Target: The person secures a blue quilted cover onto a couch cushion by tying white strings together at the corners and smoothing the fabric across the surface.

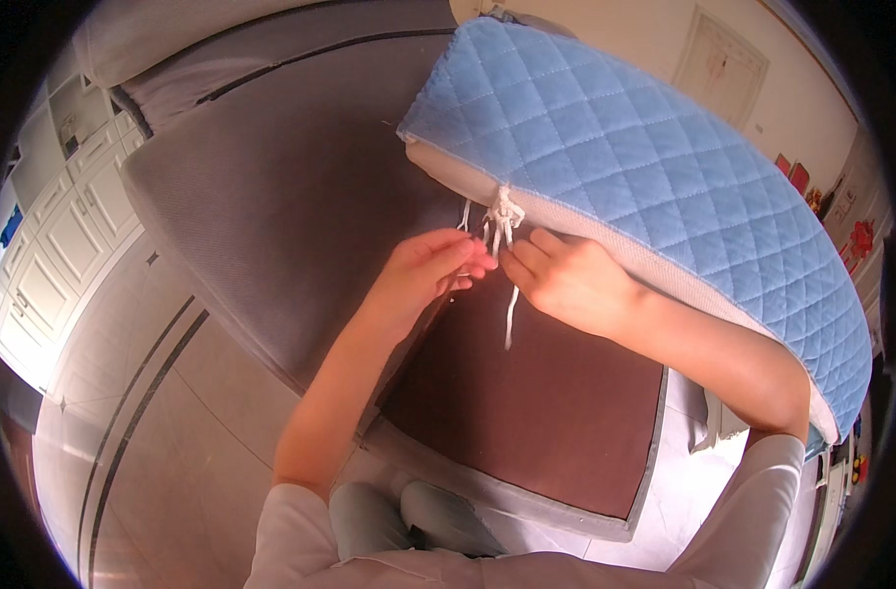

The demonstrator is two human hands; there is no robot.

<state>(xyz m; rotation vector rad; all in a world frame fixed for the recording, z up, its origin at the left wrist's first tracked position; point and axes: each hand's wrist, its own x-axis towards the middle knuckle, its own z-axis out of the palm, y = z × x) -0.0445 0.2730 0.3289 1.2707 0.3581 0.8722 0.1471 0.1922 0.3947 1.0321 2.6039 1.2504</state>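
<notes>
A seat cushion with a blue quilted cover (pixel 610 140) is tilted up on its edge, its pale underside (pixel 448 168) partly showing. From the cover's lower edge hangs a knotted bunch of white cords (pixel 505 212), with several loose strands. My right hand (pixel 577 283) is at the bunch, its curled fingers pinching a white cord (pixel 511 316) whose end dangles below. Left of the strands is my left hand (pixel 433 269), thumb and fingers close together at the cords. Whether a strand lies between those fingers is hidden.
Below the cushion lies the sofa's brown base panel (pixel 536 397), edged by a grey fabric frame (pixel 492 482). A grey sofa seat (pixel 286 177) adjoins it on the left. White cabinets (pixel 72 235) stand beyond the tiled floor (pixel 190 442). A pale door (pixel 720 66) is behind.
</notes>
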